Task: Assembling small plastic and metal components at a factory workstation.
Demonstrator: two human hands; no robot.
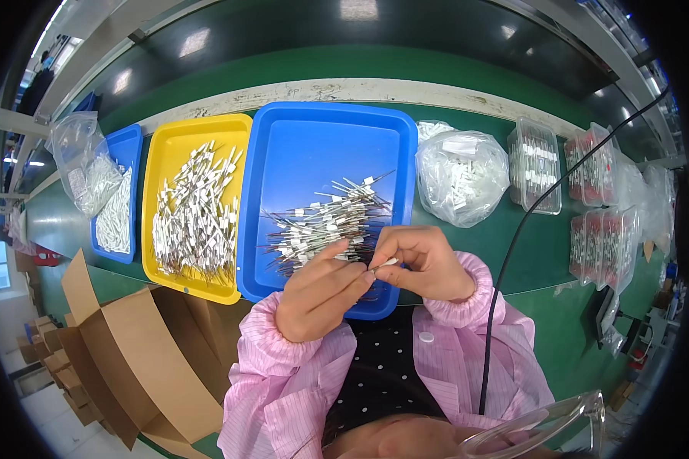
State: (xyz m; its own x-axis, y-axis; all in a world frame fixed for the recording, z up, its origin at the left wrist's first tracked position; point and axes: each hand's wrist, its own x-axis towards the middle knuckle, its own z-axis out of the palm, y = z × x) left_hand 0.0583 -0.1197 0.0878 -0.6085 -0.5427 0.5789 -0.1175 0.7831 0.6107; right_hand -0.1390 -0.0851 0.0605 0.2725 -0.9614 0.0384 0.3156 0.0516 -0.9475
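Over the near edge of the blue tray [298, 130], my left hand [323, 292] and my right hand [425, 264] meet fingertip to fingertip. Thumb and forefinger of my right hand pinch a small white part with a thin wire end [390, 262]. The fingertips of my left hand close on its other end, which they mostly cover. Beneath and beyond the hands lies a heap of white pieces with thin dark wire leads [333, 222]. More pieces of the same look [199, 210] fill the yellow tray [164, 141] to the left.
A small blue tray of white tubes [115, 214] and a plastic bag [84, 164] stand far left. Right of the trays are a bag of white parts [465, 180] and clear boxes [534, 164]. A black cable [524, 218] crosses the right side. Open cardboard boxes [142, 352] stand lower left.
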